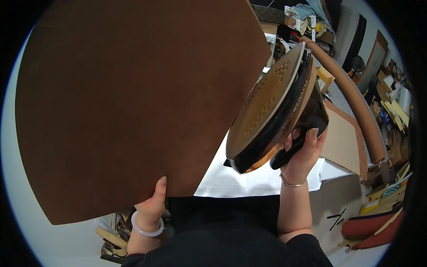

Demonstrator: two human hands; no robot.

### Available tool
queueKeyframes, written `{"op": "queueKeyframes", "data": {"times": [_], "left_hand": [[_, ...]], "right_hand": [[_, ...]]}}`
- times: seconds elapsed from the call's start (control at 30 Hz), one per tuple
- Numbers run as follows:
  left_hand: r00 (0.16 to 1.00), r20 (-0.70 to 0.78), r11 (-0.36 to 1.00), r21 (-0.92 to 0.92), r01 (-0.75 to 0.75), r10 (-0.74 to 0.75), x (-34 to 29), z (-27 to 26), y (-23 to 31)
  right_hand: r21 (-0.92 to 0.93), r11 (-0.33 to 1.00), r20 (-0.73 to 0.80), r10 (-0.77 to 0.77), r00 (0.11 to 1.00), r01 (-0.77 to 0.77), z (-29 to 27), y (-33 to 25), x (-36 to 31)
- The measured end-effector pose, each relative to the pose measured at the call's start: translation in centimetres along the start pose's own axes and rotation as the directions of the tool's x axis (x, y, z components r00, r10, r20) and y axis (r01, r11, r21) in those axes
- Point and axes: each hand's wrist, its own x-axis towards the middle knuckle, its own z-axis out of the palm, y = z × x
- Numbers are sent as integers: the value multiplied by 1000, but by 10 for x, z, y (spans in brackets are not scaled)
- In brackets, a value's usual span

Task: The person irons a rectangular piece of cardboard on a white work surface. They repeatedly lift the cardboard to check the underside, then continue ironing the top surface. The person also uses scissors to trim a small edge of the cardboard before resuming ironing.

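Left hand [152, 202] pinches the sheet [129, 111] by its edge, right hand [303, 155] is wrapped round the iron [268, 104], so if that's hot, one wobble could scorch stuff.

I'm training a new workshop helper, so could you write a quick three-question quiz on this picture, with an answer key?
1. Open question: which appliance does the right hand hold?
2. True or false: the left hand holds the large brown sheet at its upper edge.
3. Fill the gap: around the left wrist is a pale ____.

Key:
1. An iron.
2. False; the lower edge is held.
3. Bangle.
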Motion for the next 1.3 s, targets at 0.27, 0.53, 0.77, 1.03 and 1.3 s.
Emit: {"op": "queueKeyframes", "data": {"times": [0.27, 0.53, 0.77, 1.03, 1.3], "left_hand": [[986, -12, 962, -223, 157, -164, 4, -5, 3], [898, 26, 770, -505, 391, -439, 6, 4, 13], [873, 51, 722, -539, 434, -486, 9, 13, 15], [827, 106, 661, -548, 512, -553, 10, 13, 20], [812, 78, 645, -566, 513, -578, 4, 12, 14]], "right_hand": [[30, 999, -17, -12, 1000, 13, -4, -5, 1], [95, 995, -29, -7, 1000, 10, -10, -7, 5], [142, 990, -17, 23, 1000, -20, -16, 1, 6], [178, 979, -27, 101, 994, -95, -19, 7, 6], [161, 977, -13, 140, 990, -137, -17, 11, 6]]}}
